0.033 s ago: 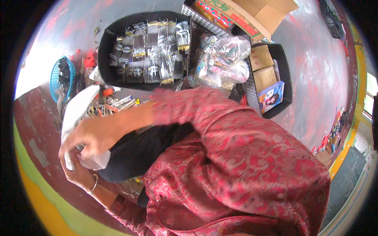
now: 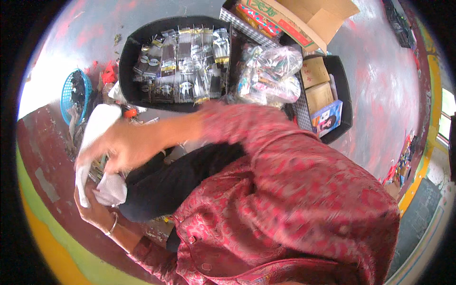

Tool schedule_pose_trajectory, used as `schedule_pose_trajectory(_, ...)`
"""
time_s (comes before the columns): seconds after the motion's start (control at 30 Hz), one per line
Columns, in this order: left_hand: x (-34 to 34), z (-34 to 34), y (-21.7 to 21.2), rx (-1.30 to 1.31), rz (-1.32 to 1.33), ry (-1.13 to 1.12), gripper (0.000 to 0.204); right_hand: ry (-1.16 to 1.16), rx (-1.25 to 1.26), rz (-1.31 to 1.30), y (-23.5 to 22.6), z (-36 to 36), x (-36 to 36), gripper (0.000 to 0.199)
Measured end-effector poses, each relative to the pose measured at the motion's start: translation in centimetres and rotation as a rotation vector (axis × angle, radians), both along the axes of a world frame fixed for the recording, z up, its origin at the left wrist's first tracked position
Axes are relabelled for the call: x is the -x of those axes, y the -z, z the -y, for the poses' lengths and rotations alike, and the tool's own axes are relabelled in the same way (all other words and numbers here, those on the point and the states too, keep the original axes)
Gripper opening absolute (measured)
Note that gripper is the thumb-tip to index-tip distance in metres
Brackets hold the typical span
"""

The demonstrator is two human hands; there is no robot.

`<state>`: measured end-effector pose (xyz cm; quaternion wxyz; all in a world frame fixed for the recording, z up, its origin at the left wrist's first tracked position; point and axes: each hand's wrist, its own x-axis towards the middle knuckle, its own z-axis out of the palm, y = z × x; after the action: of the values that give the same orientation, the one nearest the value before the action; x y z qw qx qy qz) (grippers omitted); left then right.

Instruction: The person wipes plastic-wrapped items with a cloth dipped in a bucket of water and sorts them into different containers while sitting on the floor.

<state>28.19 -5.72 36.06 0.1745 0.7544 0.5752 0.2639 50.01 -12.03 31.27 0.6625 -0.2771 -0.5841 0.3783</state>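
A white piece of cloth (image 2: 100, 123), long and soft like a sock or a folded rag, hangs at the left between my two hands. My left hand (image 2: 97, 211), with a pale bangle at its wrist, grips the cloth's lower end, and a bunched whitish part (image 2: 113, 189) sticks out beside its fingers. Reaching across from the right, my right hand (image 2: 121, 146) is curled on the cloth higher up, its fingers bent and slightly blurred. My black-trousered leg (image 2: 166, 183) lies just right of both hands.
A black bin (image 2: 124, 71) of clear packets stands ahead. Right of it are a stuffed plastic bag (image 2: 270, 76), an open cardboard box (image 2: 327, 21) and another black bin (image 2: 349, 97) with small boxes. A blue basket (image 2: 65, 97) stands far left, beside loose litter.
My right hand has moved up and a little right, away from my left hand, which stays nearly still. More of the cloth between them shows.
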Motion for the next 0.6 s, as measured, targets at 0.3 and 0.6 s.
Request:
schedule_pose_trajectory(0.3, 18.2, 2.4, 4.2, 0.153, 0.312, -0.598, 0.033, 0.978, 1.288, 1.442, 19.6, 13.9, -32.6, 0.02)
schedule_pose_trajectory(0.6, 21.3, 9.7, 7.7, 0.19, 0.129, -0.764, 0.036, 0.832, 1.537, 1.5, 24.1, 14.3, -33.5, 0.016)
